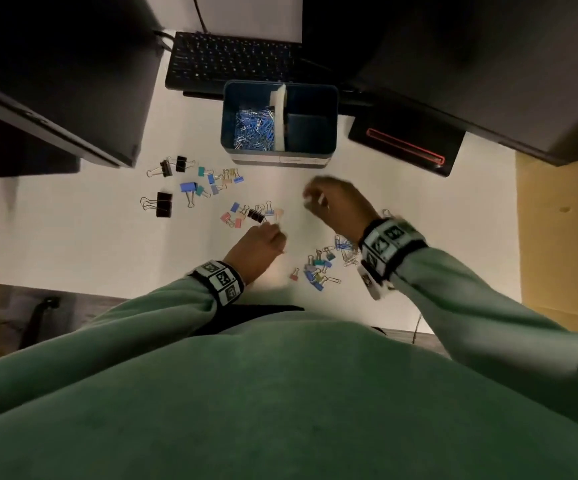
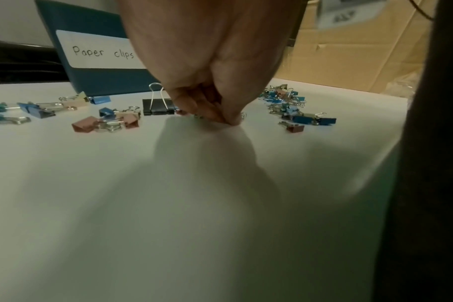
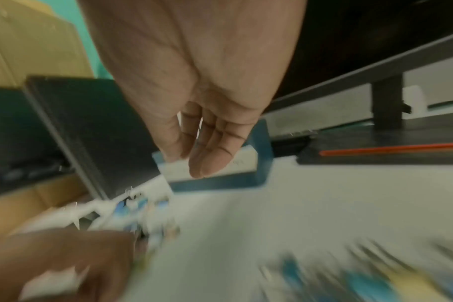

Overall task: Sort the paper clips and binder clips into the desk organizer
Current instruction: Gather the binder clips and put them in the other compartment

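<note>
Now, head: your left hand (image 1: 258, 249) sits just nearside of the binder clips (image 1: 253, 213); organizer (image 1: 329, 98) lies ahead | left wrist: fingertips (image 2: 228, 119) pinch a small clip on the desk | right wrist: right hand (image 3: 202, 85) blurred, fingers straight, empty, nearer the organizer.

A white desk (image 1: 401, 188) carries a blue organizer (image 1: 279, 157) near a black keyboard (image 1: 232, 60). Binder clips (image 1: 190, 183) lie scattered left of the organizer; more clips (image 1: 318, 270) and loose paper clips (image 1: 344, 249) sit near the front edge.
</note>
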A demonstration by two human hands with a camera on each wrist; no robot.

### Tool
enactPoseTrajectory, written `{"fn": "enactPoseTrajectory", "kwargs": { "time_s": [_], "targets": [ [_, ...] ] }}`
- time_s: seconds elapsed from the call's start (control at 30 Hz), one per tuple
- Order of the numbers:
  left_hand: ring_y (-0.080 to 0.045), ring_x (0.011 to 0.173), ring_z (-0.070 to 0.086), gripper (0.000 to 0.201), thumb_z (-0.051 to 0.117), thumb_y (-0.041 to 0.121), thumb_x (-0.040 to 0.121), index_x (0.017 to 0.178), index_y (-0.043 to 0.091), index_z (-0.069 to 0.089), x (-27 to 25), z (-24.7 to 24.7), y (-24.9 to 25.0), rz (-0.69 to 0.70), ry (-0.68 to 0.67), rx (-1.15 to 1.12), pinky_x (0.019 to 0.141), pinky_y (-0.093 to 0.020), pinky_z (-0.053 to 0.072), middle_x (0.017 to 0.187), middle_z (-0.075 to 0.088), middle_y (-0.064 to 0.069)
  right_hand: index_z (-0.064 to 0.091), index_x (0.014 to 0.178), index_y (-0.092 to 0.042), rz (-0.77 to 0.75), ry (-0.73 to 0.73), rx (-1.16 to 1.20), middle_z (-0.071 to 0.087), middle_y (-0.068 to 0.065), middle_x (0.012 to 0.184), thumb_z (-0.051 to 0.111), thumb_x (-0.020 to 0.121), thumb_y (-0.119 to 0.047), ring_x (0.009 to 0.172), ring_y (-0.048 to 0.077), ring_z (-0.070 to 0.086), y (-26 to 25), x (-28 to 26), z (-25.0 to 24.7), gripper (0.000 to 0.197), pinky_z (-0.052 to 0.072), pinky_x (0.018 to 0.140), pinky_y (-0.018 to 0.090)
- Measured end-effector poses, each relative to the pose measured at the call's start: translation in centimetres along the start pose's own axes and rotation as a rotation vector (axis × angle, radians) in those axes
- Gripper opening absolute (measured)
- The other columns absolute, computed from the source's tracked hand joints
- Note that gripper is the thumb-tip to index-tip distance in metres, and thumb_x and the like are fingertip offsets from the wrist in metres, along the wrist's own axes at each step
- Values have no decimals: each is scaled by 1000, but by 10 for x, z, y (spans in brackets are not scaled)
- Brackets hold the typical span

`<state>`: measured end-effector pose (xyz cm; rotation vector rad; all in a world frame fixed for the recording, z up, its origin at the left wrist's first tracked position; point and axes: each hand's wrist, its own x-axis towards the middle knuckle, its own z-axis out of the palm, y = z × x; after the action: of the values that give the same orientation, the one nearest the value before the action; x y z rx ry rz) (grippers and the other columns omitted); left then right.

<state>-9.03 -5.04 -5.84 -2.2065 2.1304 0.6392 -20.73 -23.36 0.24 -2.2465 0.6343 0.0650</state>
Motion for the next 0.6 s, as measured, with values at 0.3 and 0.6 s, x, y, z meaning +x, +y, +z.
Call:
{"fn": "enactPoseTrajectory", "kwargs": {
  "time_s": [0.3, 0.6],
  "targets": [
    [-11, 77, 55, 9, 53, 8, 93, 88, 12, 58, 43, -114, -21, -384, 614, -433, 70, -18, 48, 91, 61, -2, 58, 109, -16, 222, -280, -149, 58, 5, 117, 60, 92, -27, 100, 28, 61, 69, -99, 36, 21, 47, 83, 33],
    [-21, 90, 58, 19, 61, 27, 91, 106, 17, 55, 58, -76, 9, -255, 270, -324, 78, -30, 48, 107, 54, -6, 53, 117, -16, 103, -320, -264, 54, 4, 120, 58, 93, -33, 102, 24, 57, 60, -110, 52, 29, 47, 82, 34]
  ]
}}
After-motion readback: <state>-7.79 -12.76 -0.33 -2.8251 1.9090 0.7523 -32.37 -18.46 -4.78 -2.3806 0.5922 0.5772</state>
